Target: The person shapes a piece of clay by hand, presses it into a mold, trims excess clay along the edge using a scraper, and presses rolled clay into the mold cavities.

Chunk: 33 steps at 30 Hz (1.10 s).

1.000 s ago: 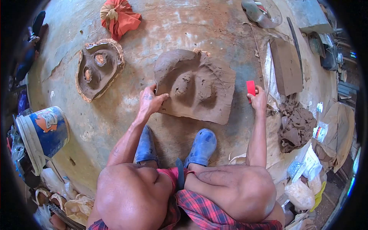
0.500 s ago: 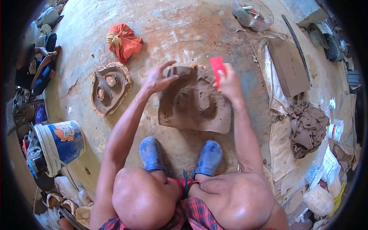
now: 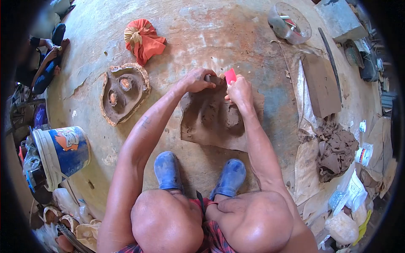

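A brown clay slab (image 3: 198, 130) lies on the floor in front of my feet, pressed into a hollow shape with raised lumps. At its far edge my left hand (image 3: 198, 81) has its fingers closed on a turned-up flap of clay (image 3: 214, 79). My right hand (image 3: 239, 91) grips a flat red scraper (image 3: 230, 76), its blade right at the far rim beside my left fingertips. My right wrist and forearm cover part of the slab's right side. Left of the slab sits a rough-edged mould (image 3: 145, 80) lined with clay, with two lumps inside.
An orange cloth bundle (image 3: 144, 42) lies beyond the mould. To the right are a clay block (image 3: 322, 84), a clay heap (image 3: 337, 149) and a clear bowl (image 3: 289, 23) with small tools. A bucket (image 3: 69, 152) stands left; another person (image 3: 48, 63) sits far left.
My left hand has moved right along the slab's far edge and closed on the clay. My right hand and the scraper have moved left, closer to it. The view has shifted slightly.
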Each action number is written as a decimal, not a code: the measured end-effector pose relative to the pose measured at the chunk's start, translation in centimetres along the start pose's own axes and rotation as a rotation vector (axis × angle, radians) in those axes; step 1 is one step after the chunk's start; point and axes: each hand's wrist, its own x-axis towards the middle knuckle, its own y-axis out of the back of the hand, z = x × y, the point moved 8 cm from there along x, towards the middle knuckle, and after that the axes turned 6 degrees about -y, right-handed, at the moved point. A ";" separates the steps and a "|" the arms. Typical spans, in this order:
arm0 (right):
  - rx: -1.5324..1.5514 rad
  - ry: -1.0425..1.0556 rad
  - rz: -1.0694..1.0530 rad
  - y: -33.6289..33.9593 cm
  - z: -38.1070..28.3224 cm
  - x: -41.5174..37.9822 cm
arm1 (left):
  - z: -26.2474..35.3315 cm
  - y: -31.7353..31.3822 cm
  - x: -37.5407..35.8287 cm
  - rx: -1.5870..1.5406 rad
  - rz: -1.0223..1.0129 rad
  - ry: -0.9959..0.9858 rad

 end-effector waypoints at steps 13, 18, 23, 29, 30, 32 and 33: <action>0.017 -0.103 -0.154 -2.2 0.9 -2.9 | 0.2 0.1 0.0 -0.163 0.019 -0.039; 0.044 -0.139 -0.186 -3.0 -0.2 -5.0 | -0.5 -0.3 0.1 -0.195 0.046 -0.093; -0.036 -0.136 -0.195 -3.7 -0.6 -5.8 | -0.7 -0.3 0.0 -0.310 0.035 -0.119; -0.139 -0.138 -0.263 -4.7 -1.2 -6.5 | -1.1 -0.4 -0.4 -0.456 0.033 -0.131; -0.185 -0.116 -0.253 -4.8 -0.9 -6.2 | -1.2 -0.6 -0.3 -0.533 0.040 -0.154; -0.235 -0.091 -0.243 -5.3 -0.3 -5.9 | -1.8 -0.6 -0.2 -0.544 0.060 -0.160; -0.246 -0.053 -0.230 -5.5 -0.3 -6.0 | -1.8 -0.6 -0.3 -0.553 0.076 -0.167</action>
